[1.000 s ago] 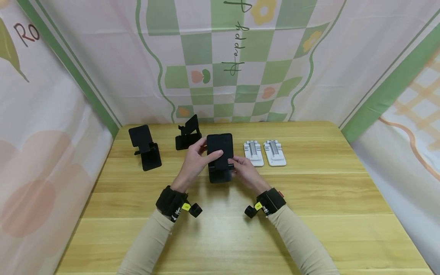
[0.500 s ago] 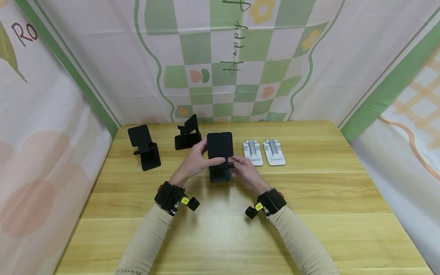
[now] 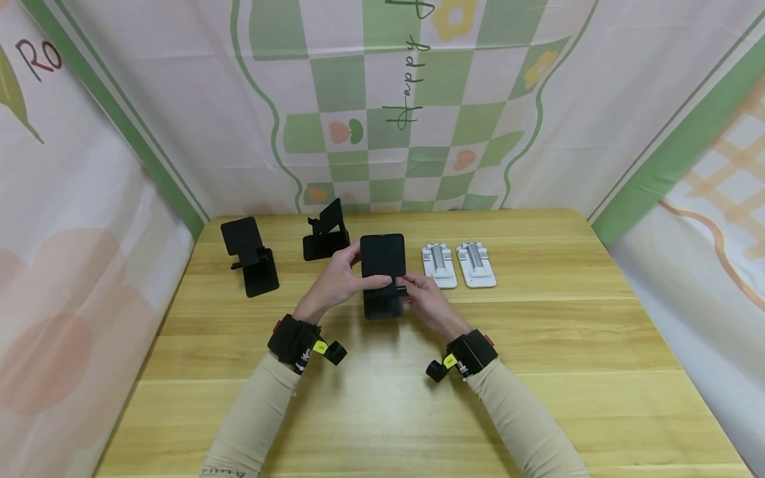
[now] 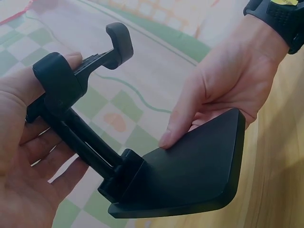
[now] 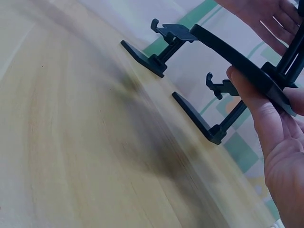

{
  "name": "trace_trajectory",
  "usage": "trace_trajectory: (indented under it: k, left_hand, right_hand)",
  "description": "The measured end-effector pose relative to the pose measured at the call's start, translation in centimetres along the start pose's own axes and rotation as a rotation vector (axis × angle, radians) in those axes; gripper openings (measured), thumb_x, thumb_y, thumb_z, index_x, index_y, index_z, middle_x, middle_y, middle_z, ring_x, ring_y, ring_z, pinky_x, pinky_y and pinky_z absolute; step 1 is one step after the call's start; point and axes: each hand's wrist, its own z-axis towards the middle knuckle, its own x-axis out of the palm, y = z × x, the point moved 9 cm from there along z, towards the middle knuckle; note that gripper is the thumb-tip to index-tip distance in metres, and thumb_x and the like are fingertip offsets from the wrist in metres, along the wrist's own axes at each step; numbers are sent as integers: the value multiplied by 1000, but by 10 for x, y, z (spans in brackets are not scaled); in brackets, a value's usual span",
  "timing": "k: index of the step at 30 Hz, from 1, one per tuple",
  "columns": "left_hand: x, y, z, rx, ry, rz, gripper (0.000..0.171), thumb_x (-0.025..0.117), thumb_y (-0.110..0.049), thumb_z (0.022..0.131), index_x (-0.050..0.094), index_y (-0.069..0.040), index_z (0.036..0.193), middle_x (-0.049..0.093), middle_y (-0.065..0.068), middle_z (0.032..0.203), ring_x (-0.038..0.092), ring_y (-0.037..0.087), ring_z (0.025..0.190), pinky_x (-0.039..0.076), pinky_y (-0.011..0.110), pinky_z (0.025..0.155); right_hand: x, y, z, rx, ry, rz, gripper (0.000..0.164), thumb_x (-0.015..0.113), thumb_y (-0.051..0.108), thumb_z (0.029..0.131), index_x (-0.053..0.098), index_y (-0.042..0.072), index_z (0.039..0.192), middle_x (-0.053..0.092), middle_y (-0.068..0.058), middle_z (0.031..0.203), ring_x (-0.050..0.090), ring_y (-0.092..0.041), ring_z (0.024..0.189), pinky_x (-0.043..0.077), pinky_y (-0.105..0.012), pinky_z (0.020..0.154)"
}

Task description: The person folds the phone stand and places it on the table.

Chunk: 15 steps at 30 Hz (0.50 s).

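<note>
A black folding phone stand is held above the middle of the table, unfolded, with its arm raised from the base plate. My left hand grips the stand's upper holder, thumb across its front in the head view and fingers behind it. On the other side, my right hand pinches the base plate between thumb and fingers. Two more black phone stands, one at the far left and another behind my left hand, stand unfolded on the table. Part of the held stand is hidden by my hands.
Two white folded phone stands, the nearer one and its neighbour, lie side by side right of my right hand. The wooden table ends at a patterned cloth behind; more cloth hangs at both sides.
My left thumb has slid down from the middle of the stand's upper plate to its lower edge, and the left wrist has shifted slightly left. The right hand keeps its hold almost unmoved.
</note>
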Motion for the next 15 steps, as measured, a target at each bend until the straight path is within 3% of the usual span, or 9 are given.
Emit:
trace_trajectory:
  k: [11,15]
  left_hand:
    - [-3,0,-3,18,-43,40,46,82,-6,87,63,0,129,68,13,120,61,27,117,48,48,107]
    - [-4,0,-3,24,-55,58,43,83,-8,87,64,-2,125,69,12,117,62,25,113,49,47,106]
  right_hand:
    - [9,0,-2,0,31,14,26,41,11,112,59,-1,126,75,2,103,72,-10,83,60,-25,71]
    - [10,1,-3,-1,24,34,24,42,10,111,60,2,123,75,2,101,71,-10,80,59,-24,69]
